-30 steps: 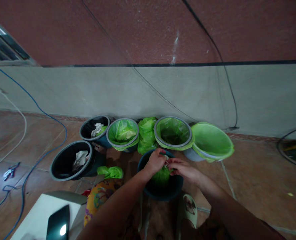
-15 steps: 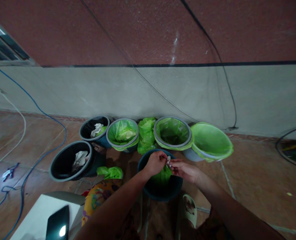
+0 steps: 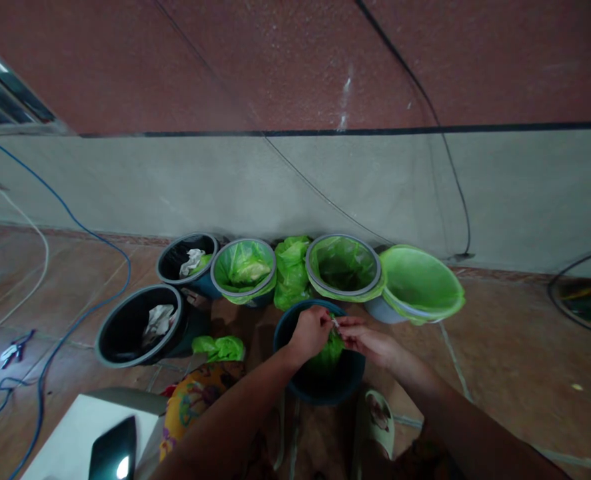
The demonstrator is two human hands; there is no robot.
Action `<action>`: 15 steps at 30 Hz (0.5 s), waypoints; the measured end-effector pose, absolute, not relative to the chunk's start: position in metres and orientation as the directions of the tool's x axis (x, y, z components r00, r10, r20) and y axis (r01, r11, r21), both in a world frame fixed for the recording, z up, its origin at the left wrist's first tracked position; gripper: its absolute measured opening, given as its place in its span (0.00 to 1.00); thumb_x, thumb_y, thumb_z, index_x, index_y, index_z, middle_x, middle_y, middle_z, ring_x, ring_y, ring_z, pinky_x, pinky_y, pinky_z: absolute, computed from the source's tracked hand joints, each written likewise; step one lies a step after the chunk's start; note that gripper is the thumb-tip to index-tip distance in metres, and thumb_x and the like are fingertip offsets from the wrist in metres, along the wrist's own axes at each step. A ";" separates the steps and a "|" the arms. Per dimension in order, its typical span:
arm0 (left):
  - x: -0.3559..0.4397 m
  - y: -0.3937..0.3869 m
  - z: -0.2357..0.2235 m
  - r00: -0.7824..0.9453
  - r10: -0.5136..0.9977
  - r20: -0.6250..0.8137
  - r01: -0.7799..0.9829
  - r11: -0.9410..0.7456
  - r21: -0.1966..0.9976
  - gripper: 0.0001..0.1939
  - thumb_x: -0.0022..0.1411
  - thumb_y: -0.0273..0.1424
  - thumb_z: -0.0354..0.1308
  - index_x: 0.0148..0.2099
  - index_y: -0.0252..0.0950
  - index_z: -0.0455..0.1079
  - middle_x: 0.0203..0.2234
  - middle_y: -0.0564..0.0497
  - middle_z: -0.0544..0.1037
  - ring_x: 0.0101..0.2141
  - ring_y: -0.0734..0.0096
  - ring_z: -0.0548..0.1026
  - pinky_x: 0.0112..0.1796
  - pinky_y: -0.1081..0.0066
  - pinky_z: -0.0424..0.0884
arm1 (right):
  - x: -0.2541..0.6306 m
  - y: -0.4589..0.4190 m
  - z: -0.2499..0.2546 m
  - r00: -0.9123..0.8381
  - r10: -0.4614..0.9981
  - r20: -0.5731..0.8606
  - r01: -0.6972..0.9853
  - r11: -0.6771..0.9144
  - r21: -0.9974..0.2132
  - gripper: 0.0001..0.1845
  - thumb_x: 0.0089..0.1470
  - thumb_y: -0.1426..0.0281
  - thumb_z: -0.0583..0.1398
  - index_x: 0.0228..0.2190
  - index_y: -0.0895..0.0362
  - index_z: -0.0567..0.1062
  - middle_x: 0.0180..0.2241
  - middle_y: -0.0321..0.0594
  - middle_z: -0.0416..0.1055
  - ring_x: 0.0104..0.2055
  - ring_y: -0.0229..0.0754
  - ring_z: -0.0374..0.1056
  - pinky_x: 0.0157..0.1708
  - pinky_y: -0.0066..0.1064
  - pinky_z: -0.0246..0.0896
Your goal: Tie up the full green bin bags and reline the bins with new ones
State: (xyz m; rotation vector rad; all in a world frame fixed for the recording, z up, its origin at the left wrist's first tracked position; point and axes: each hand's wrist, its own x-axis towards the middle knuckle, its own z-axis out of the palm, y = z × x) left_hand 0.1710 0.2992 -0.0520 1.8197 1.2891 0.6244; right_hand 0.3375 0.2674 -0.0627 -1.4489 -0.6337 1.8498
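Above a dark blue bin (image 3: 302, 390) on the floor between my feet, my left hand (image 3: 309, 333) and my right hand (image 3: 370, 341) meet. The fingers of both are closed in a pinch on the gathered top of a green plastic bag (image 3: 329, 357). A small white bit shows between the fingertips; I cannot make out what it is. The bag hangs down inside the bin, partly hidden by my hands. Close to my left forearm, a crumpled green bag (image 3: 228, 348) lies on the tiles.
Along the wall stand bins lined in green (image 3: 245, 291), (image 3: 342, 291), and a wide green-lined bin (image 3: 422, 280). A filled green bag (image 3: 292, 270) sits among them. Two black-lined bins (image 3: 106, 343), (image 3: 165, 275) hold crumpled white stuff. A phone (image 3: 112, 447) rests on a white box (image 3: 70, 440). Blue cable (image 3: 82, 313) crosses the floor.
Both hands have stayed at the bag's top, shifting slightly, with the fingertips drawn closer together. Less of the white bit shows now. The view has moved very slightly.
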 end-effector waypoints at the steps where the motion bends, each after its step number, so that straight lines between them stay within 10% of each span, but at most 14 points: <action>1: 0.170 0.299 -0.051 0.355 0.934 -0.052 0.563 -0.169 0.809 0.07 0.59 0.23 0.57 0.28 0.34 0.71 0.35 0.47 0.80 0.36 0.70 0.76 0.41 0.71 0.70 | 0.336 0.268 -0.063 -0.115 0.771 -0.627 -0.196 -0.636 -0.746 0.18 0.32 0.66 0.70 0.31 0.55 0.79 0.23 0.30 0.69 0.25 0.33 0.64 0.28 0.28 0.61; 7: 0.161 0.307 -0.042 0.419 0.894 -0.158 0.787 -0.271 0.554 0.09 0.59 0.20 0.52 0.34 0.33 0.73 0.35 0.44 0.78 0.37 0.66 0.77 0.42 0.69 0.71 | 0.345 0.279 -0.081 0.028 0.894 -0.447 0.337 -0.429 -0.838 0.04 0.40 0.73 0.61 0.24 0.56 0.75 0.22 0.33 0.72 0.25 0.37 0.66 0.28 0.29 0.58; 15: 0.146 0.312 -0.040 0.401 0.768 -0.500 0.914 -0.300 0.273 0.20 0.61 0.25 0.53 0.55 0.29 0.70 0.50 0.35 0.76 0.51 0.50 0.76 0.52 0.58 0.72 | 0.352 0.274 -0.077 0.099 0.962 -0.255 0.730 -0.244 -0.638 0.20 0.46 0.79 0.57 0.42 0.56 0.77 0.44 0.46 0.77 0.43 0.46 0.74 0.47 0.38 0.67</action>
